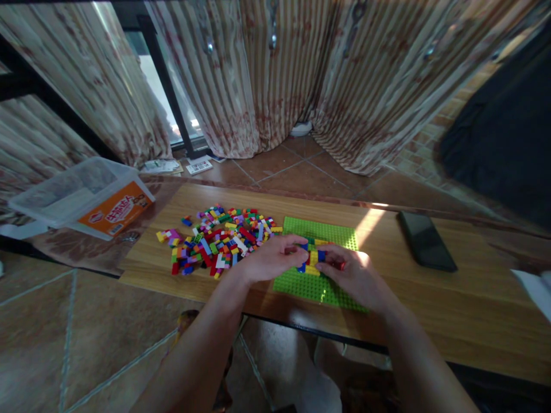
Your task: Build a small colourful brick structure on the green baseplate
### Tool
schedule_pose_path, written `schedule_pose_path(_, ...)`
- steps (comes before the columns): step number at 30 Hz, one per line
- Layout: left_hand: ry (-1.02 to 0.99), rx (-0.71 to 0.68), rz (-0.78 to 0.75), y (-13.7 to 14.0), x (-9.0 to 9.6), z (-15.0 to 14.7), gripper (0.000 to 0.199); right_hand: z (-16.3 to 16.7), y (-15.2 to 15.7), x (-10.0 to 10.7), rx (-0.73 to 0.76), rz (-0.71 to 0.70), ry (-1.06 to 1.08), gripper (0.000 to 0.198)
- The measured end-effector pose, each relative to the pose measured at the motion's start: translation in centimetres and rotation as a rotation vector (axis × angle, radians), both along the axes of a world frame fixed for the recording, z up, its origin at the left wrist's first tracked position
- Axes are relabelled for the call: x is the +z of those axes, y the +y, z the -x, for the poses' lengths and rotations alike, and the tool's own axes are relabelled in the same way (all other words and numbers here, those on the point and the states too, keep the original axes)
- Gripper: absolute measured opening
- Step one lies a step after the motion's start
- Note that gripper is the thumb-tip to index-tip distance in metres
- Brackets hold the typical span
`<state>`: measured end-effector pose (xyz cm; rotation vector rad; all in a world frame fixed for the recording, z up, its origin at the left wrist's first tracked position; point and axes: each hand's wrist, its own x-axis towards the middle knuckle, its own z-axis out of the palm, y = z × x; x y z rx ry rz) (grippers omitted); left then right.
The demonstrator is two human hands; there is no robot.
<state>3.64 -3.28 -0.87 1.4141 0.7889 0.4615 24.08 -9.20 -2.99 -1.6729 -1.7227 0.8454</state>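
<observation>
A small build of toy bricks (pixel 314 257) in yellow, blue, red and green is over the green baseplate (pixel 318 226). My left hand (pixel 275 257) grips its left side, thumb and fingers closed on the bricks. From the right, my right hand (pixel 349 272) is closed on the same build, fingertips against a blue brick and red bricks. The hands hide parts of the build, and whether it is fixed to the baseplate I cannot tell. Left of my left hand lies a spread pile of loose bricks (pixel 224 241) in many colours.
A clear plastic box (pixel 81 192) with an orange label stands at the far left. On the wooden table (pixel 344 209), a dark phone (pixel 424 241) lies to the right. White paper (pixel 534 292) shows at the right edge. Striped curtains (pixel 284 74) hang behind the table.
</observation>
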Motion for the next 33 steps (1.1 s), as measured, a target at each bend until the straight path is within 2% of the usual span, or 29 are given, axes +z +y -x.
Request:
schedule_pose_path(5,0.059,-0.044,-0.015,-0.5,0.0,-0.2,0.047,-0.6,0.1,-0.4,-0.077,-0.109,-0.023,0.026)
schedule_pose_path(11,0.082,-0.065,-0.065,-0.6,-0.1,-0.2,0.048,0.3,0.3,-0.2,-0.11,-0.114,0.048,0.02)
schedule_pose_path(17,0.09,-0.065,-0.086,-0.6,0.0,-0.3,0.049,1.0,0.3,0.1,-0.049,-0.098,-0.042,0.019)
schedule_pose_path(26,0.286,0.045,-0.343,0.1,-0.8,-0.2,0.036,1.0,0.3,0.0,-0.105,-0.054,-0.08,0.02)
schedule_pose_path(29,0.418,0.135,-0.441,0.0,-0.5,-0.5,0.037,1.1,0.4,0.0,-0.121,-0.05,-0.065,0.021)
schedule_pose_path(33,0.503,0.141,-0.492,-0.4,-0.5,-1.2,0.043,0.9,0.4,-0.3,-0.145,-0.037,-0.054,0.022)
